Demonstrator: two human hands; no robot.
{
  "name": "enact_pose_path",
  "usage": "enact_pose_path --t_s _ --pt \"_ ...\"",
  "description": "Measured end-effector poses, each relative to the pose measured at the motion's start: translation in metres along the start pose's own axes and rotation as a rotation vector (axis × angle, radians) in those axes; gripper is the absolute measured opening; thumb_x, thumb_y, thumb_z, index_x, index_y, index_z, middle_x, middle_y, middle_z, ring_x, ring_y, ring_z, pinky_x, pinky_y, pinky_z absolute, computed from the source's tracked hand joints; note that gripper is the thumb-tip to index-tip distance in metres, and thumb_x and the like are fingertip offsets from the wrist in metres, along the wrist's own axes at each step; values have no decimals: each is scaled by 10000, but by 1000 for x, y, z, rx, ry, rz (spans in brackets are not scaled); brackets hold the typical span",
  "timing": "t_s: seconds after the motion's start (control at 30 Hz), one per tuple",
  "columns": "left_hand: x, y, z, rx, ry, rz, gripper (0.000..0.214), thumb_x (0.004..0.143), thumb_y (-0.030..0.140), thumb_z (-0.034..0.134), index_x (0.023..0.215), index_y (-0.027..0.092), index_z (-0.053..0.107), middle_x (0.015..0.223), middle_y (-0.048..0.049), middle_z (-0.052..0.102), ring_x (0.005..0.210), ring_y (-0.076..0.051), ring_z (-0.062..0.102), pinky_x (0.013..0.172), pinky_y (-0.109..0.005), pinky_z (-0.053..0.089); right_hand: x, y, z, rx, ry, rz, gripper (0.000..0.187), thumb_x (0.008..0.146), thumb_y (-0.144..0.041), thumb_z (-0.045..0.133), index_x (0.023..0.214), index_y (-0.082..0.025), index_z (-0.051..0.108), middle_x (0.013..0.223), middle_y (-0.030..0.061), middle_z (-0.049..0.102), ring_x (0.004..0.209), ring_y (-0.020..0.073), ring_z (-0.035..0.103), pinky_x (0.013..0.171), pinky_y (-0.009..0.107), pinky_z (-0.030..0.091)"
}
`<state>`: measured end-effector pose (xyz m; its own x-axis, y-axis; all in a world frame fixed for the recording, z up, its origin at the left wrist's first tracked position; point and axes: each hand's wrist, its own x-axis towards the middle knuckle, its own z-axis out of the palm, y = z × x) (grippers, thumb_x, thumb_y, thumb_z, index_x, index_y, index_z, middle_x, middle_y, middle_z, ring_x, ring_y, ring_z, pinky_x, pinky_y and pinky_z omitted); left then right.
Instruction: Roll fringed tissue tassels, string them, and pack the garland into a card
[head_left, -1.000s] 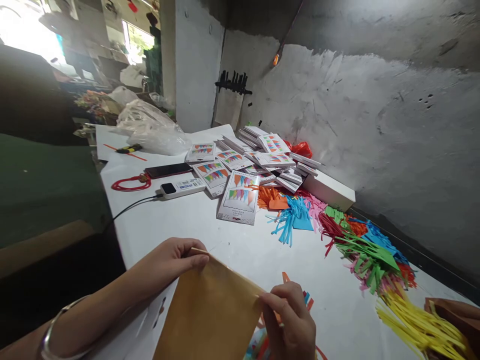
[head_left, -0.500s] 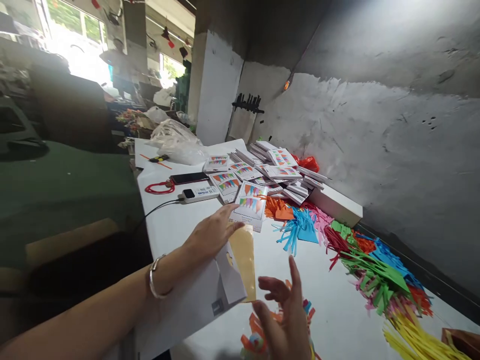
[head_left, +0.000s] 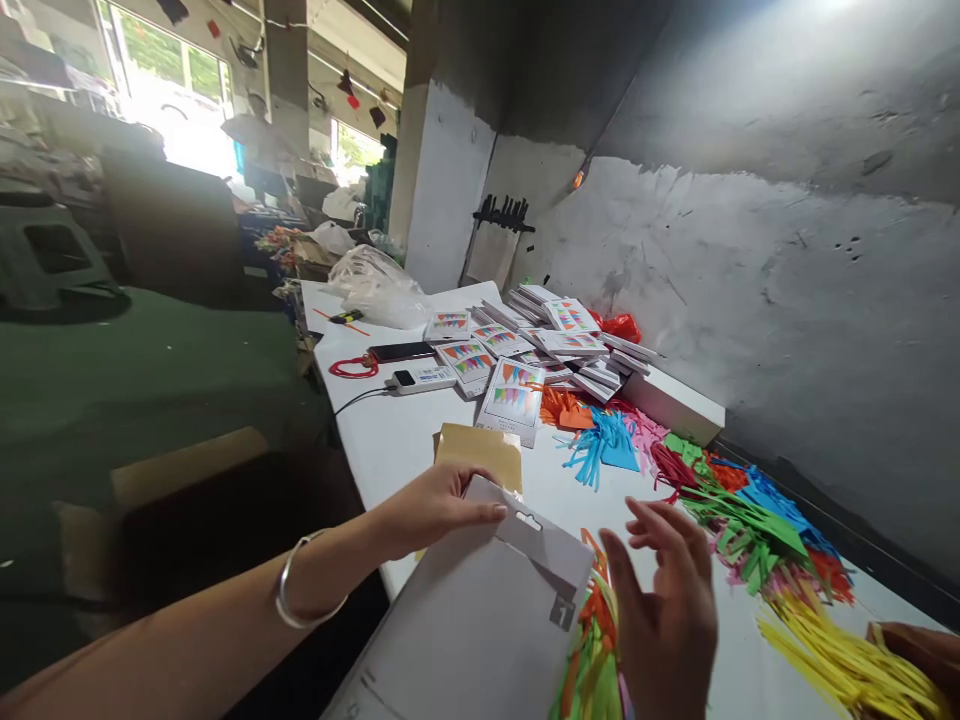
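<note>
My left hand [head_left: 442, 510], with a silver bangle at the wrist, grips the upper edge of a flat white box [head_left: 480, 610]. Its thumb lies on the near face. The box stands tilted in front of me, with a hanging slot in its top flap and a grey "1" mark near the right corner. My right hand [head_left: 667, 600] is just right of the box, fingers apart and holding nothing. A fringed paper tassel bundle [head_left: 596, 650] in orange, green and yellow shows between the box and my right hand. Tan card sheets [head_left: 480, 450] lie just beyond my left hand.
Printed flat boxes [head_left: 517, 395] lie piled toward the wall. Coloured tassel bundles [head_left: 772, 530] line the table's right side. A phone [head_left: 401, 352], a white device [head_left: 424, 378] with a cable and clear plastic bags [head_left: 375, 285] lie farther back. A person [head_left: 262, 150] stands far off.
My left hand has come down and back from near the printed boxes and now grips the white box, which is raised and shifted right. My right hand has moved right and up.
</note>
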<state>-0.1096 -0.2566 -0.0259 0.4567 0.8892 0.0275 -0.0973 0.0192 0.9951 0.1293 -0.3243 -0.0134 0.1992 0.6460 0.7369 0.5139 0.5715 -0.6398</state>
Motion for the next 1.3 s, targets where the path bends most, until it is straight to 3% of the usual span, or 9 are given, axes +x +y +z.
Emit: enact_pose_path --t_s 0.07,0.17,0.23,0.37,0.67,0.8,1.0,1.17,1.3 --pt "-3 -14 9 -39 47 9 399 705 477 840 874 143 702 777 -26 717 713 -174 644 665 -269 493 0 -6 -8 1 -105 -38 82 879 -320 703 909 -244 711 991 60 626 828 159 609 666 244 515" --pt "-7 -23 21 -15 30 68 369 738 476 810 842 143 692 761 -21 696 698 -163 619 641 -259 483 -10 -17 -12 213 -478 308 194 906 -398 669 836 -217 673 713 -7 598 606 110 562 546 206 446" --pt "-9 -24 27 23 -1 106 350 760 475 787 828 147 685 758 -21 686 689 -162 606 616 -255 477 -20 -22 -10 273 -561 509 277 877 -469 686 825 -197 670 625 -34 553 528 92 515 520 204 414" --pt "-10 -26 38 102 -32 128 357 783 494 750 816 145 679 756 -29 673 702 -175 607 600 -255 476 -40 -17 -8 200 -500 562 290 858 -480 684 806 -195 673 582 -48 512 501 92 478 494 205 383" --pt "-6 -31 51 140 -86 94 352 797 500 733 837 156 671 730 -13 653 686 -169 594 580 -242 459 -63 -3 -13 -57 -382 294 196 917 -400 610 831 -234 669 758 18 658 628 152 593 554 247 449" --pt "-7 -28 53 147 -104 84 334 803 483 736 838 157 672 746 -18 664 685 -165 597 580 -239 458 -67 -2 -10 -149 -355 218 119 933 -339 602 878 -250 658 816 5 684 725 153 643 675 245 486" --pt "-6 -24 58 43 -182 33 324 808 468 753 856 158 671 723 -2 656 656 -146 585 577 -231 457 -74 4 -9 -287 -303 93 99 968 -296 564 923 -267 647 843 -14 692 737 139 667 684 234 495" --pt "-4 -25 59 2 -214 -24 340 786 471 778 857 152 683 725 -3 654 667 -146 579 589 -230 457 -78 3 -12 -481 -288 36 207 1008 -385 505 919 -259 643 817 5 709 690 166 683 638 278 488" --pt "-2 -26 58 -12 -223 -14 355 777 485 782 860 156 680 719 1 646 659 -141 562 587 -229 445 -71 3 -21 -696 -184 55 415 916 -631 564 1016 -232 615 780 51 697 643 228 667 565 326 442"
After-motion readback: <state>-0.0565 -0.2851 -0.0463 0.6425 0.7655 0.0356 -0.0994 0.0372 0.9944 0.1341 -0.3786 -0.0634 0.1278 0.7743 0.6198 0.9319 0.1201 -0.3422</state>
